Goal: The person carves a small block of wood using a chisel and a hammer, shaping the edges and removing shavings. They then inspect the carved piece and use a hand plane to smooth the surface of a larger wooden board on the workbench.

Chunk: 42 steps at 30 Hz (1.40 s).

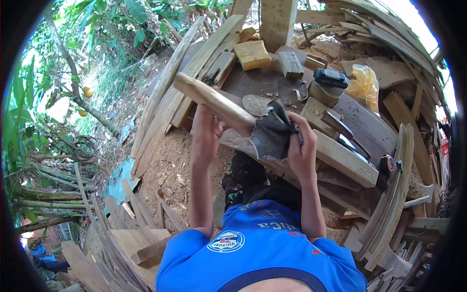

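Brown wood in the left hand (pixel 208 127): a thick stick (pixel 214 102), held up over the near left corner of the bench (pixel 361 124). Slanted, with one end out past the left edge of the bench and the other end right by a dark grey sheet (pixel 270 141) in the right hand (pixel 304 141). Looks like the step of working on that low end with the sheet. Cannot tell if touching there, or just one in front of the other. Cannot tell paper from cloth, either.

For the next move, probably a need for a tight left hold, to stop any turning of the stick, and a snug fit of the sheet around the wood.

Left fingers curled on the stick from below, with the tips partly hidden. Right fingers bent in and clamped on the right side of the sheet. Left forearm (pixel 200 190) almost straight up from the blue shirt (pixel 253 250); right forearm (pixel 312 204) up too, with a small lean to the left. Both elbows bent.

Toward the far edge of the bench, a yellow block (pixel 252 54) and a grey block (pixel 291 65).
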### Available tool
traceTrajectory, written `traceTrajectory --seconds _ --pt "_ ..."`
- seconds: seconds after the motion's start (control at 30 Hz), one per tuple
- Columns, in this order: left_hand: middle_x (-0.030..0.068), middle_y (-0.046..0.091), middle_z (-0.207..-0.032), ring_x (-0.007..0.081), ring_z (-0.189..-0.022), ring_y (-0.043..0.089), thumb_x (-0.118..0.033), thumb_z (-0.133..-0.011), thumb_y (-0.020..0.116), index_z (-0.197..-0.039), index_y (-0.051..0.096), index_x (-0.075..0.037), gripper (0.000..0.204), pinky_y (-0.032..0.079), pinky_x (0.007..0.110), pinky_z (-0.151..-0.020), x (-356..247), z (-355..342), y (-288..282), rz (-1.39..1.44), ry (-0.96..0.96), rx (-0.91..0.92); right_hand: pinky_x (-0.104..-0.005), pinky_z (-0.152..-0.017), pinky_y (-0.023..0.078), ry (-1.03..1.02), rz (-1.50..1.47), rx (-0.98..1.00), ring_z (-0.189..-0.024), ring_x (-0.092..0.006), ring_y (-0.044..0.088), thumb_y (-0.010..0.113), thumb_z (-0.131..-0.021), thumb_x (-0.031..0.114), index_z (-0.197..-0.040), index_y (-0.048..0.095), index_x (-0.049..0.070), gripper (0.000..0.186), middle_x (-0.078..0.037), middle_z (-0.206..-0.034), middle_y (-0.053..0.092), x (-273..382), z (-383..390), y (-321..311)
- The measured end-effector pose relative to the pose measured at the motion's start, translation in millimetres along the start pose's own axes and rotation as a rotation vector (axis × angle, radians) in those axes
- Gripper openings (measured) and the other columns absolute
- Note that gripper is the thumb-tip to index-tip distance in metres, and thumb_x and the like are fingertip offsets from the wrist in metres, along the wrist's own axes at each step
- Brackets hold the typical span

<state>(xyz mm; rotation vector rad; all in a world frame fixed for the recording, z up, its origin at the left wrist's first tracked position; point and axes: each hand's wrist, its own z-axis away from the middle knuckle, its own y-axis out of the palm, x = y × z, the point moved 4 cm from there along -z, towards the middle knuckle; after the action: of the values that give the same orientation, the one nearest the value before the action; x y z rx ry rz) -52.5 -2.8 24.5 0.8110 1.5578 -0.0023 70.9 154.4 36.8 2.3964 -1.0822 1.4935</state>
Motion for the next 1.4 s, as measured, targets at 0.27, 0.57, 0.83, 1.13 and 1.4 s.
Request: traceTrajectory --seconds 0.27,0.57,0.83,1.13,1.4 --pt "0.0125 0.040 -0.126 0.0231 -0.114 0.043 -0.044 -0.090 0.025 -0.133 0.025 -0.006 0.057 0.032 0.034 -0.098 11.8 36.3 51.2 -0.077 -0.033 0.017 -0.0437 -0.103 0.020 -0.295 -0.134 0.163 -0.128 -0.0408 0.019 0.051 -0.073 0.001 -0.128 0.038 0.008 0.058 -0.024 -0.137 0.022 50.4 19.0 34.9" --pt "0.0145 0.033 -0.133 0.0245 -0.120 0.037 -0.044 -0.091 0.019 -0.135 0.020 -0.005 0.059 0.032 0.039 -0.099 15.4 60.9 72.9 -0.007 -0.221 0.190 -0.0405 -0.100 0.027 -0.386 -0.092 -0.007 -0.125 -0.0374 0.027 0.045 -0.078 -0.002 -0.122 0.046 0.005 0.044 -0.023 -0.132 0.033 71.7 -31.4 8.3" --pt "0.0074 0.052 -0.087 0.0113 -0.073 0.053 -0.043 -0.089 0.040 -0.123 0.031 -0.002 0.054 0.045 0.027 -0.064 43.2 83.7 77.6 0.108 -0.157 0.346 -0.0259 -0.082 0.042 -0.164 -0.284 -0.096 -0.093 -0.0124 0.054 0.047 -0.087 0.012 -0.120 0.049 0.005 0.034 -0.012 -0.108 0.058 73.4 -69.9 -21.3" --pt "0.0116 0.050 -0.109 0.0196 -0.093 0.053 -0.048 -0.089 0.035 -0.121 0.037 -0.003 0.056 0.045 0.032 -0.083 -10.3 38.8 23.1 0.488 0.084 -0.108 -0.0357 -0.091 0.039 -0.196 -0.420 0.465 -0.112 -0.0333 0.046 0.045 -0.059 -0.013 -0.118 0.050 0.006 0.061 -0.017 -0.127 0.042 56.7 26.2 25.3" --pt "0.0125 0.049 -0.088 0.0196 -0.070 0.053 -0.054 -0.087 0.029 -0.108 0.041 0.000 0.059 0.047 0.030 -0.058 -16.1 45.6 42.5 0.394 -0.016 -0.053 -0.0313 -0.087 0.043 -0.298 -0.536 0.122 -0.097 -0.0246 0.058 0.044 -0.058 0.002 -0.108 0.054 -0.003 0.051 -0.017 -0.105 0.059 49.6 -13.7 -38.2"
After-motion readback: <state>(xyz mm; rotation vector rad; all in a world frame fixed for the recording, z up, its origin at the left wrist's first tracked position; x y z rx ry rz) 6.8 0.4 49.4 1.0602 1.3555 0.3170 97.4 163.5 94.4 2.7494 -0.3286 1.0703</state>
